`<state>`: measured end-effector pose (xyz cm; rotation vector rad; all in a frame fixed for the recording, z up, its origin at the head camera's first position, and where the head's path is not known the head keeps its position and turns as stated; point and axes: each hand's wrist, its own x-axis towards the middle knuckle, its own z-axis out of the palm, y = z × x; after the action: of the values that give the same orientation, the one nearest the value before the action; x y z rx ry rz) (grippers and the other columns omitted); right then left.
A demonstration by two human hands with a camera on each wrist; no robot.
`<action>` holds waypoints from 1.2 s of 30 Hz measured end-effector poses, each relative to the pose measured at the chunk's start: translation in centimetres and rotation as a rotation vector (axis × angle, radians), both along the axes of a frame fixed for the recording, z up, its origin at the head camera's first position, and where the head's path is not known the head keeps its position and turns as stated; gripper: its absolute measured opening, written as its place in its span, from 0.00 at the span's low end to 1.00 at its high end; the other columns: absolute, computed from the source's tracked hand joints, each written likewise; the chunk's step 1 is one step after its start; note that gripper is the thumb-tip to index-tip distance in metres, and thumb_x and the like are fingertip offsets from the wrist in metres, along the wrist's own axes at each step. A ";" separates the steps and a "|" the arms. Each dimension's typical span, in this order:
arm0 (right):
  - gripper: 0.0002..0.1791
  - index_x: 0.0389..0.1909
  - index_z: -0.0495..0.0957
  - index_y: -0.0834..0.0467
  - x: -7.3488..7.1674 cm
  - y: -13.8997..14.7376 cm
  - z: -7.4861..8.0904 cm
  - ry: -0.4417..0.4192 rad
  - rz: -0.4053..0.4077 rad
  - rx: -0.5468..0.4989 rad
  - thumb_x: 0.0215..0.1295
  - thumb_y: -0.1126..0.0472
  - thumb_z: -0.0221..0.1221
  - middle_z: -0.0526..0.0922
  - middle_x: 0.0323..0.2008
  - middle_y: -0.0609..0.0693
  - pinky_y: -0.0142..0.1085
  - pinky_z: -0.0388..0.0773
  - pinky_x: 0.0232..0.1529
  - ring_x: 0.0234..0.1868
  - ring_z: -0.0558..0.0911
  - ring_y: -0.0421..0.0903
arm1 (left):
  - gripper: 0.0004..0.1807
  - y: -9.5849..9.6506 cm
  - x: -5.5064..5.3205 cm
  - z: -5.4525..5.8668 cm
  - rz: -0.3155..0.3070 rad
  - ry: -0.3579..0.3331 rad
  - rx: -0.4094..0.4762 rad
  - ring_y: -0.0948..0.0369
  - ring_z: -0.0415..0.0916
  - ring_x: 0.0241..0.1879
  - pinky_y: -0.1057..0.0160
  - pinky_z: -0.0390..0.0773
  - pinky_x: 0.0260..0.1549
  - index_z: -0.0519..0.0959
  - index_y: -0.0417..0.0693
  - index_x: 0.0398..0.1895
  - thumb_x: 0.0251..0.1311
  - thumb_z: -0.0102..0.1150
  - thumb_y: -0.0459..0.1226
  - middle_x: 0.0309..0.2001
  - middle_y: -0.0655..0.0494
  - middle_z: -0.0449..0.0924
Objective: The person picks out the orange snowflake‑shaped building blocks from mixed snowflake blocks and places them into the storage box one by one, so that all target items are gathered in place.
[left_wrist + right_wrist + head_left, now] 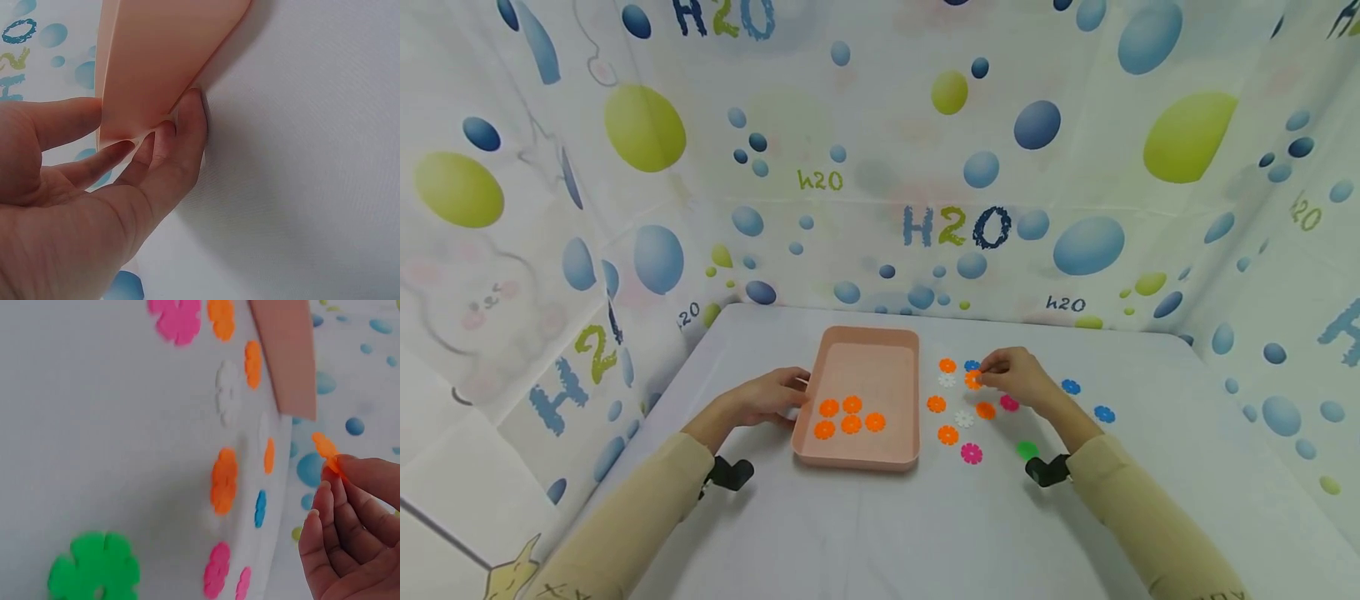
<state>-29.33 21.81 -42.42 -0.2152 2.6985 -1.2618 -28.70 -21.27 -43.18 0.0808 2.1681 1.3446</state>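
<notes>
A pink shallow tray (868, 358) lies on the table with several orange flower-shaped discs (851, 424) in its near half. My left hand (772, 396) holds the tray's left side; in the left wrist view the thumb lies at the wall (156, 56) while the other fingers curl at its bottom edge. Right of the tray, my right hand (1022, 383) pinches one orange flower-shaped disc (324, 445) between thumb and fingers, raised over the table. Beneath and around that hand lie loose discs: a blue one (972, 365), orange ones (936, 404) and a pink one (1009, 403).
White discs (964, 419) sit among the orange ones. Nearer me are a pink disc (972, 453) and a green disc (1027, 451). Two blue discs (1104, 414) lie farther right. A patterned curtain (865, 167) hangs behind the white table (865, 533).
</notes>
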 end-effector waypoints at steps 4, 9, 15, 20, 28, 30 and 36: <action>0.11 0.48 0.82 0.65 0.5 -1.5 0.4 0.025 0.025 -0.040 0.70 0.62 0.63 0.86 0.41 0.56 0.39 0.83 0.49 0.47 0.82 0.60 | 0.30 0.1 0.0 0.1 -0.001 -0.002 0.002 0.42 0.69 0.63 0.43 0.81 0.56 0.58 0.36 0.76 0.74 0.51 0.32 0.74 0.32 0.57; 0.10 0.46 0.83 0.63 0.8 -3.5 0.5 0.040 0.059 -0.060 0.69 0.61 0.64 0.86 0.39 0.54 0.38 0.83 0.48 0.47 0.83 0.60 | 0.30 0.1 0.1 0.3 -0.015 -0.003 0.014 0.42 0.69 0.63 0.43 0.81 0.56 0.57 0.35 0.75 0.74 0.50 0.32 0.74 0.31 0.56; 0.07 0.43 0.84 0.63 0.9 -5.6 0.1 0.063 0.122 -0.118 0.68 0.63 0.65 0.86 0.36 0.53 0.37 0.82 0.43 0.44 0.83 0.61 | 0.30 0.1 0.2 0.3 -0.008 0.002 0.008 0.42 0.70 0.62 0.43 0.81 0.56 0.57 0.35 0.76 0.74 0.50 0.32 0.74 0.31 0.56; 0.06 0.43 0.84 0.62 1.3 -7.6 0.3 0.061 0.165 -0.141 0.68 0.64 0.64 0.85 0.35 0.53 0.41 0.83 0.45 0.43 0.83 0.61 | 0.30 0.0 0.1 0.2 0.000 0.000 0.009 0.42 0.70 0.62 0.43 0.80 0.56 0.57 0.35 0.75 0.74 0.49 0.32 0.74 0.32 0.57; 0.05 0.40 0.84 0.62 1.3 -11.1 0.4 0.065 0.199 -0.168 0.67 0.65 0.66 0.85 0.35 0.51 0.33 0.82 0.41 0.38 0.82 0.49 | 0.29 -0.1 0.1 0.1 0.006 -0.007 0.011 0.42 0.70 0.63 0.42 0.80 0.57 0.57 0.36 0.75 0.74 0.50 0.32 0.74 0.32 0.57; 0.04 0.40 0.84 0.62 1.2 -11.9 0.3 0.075 0.206 -0.165 0.66 0.66 0.66 0.84 0.34 0.51 0.32 0.81 0.41 0.36 0.81 0.46 | 0.30 -0.1 0.1 0.1 0.004 -0.007 0.013 0.42 0.70 0.63 0.42 0.80 0.57 0.57 0.36 0.76 0.74 0.50 0.32 0.74 0.32 0.56; 0.03 0.39 0.85 0.61 0.8 -14.0 -0.5 0.085 0.218 -0.138 0.65 0.67 0.67 0.85 0.35 0.49 0.32 0.81 0.41 0.37 0.80 0.45 | 0.30 -0.1 0.0 0.1 0.001 -0.006 0.023 0.42 0.70 0.63 0.42 0.80 0.56 0.57 0.36 0.75 0.74 0.50 0.32 0.74 0.32 0.56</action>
<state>-28.57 7.84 -42.92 -0.5752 2.5701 -1.4003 -28.65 -21.41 -43.09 0.0839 2.1479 1.3694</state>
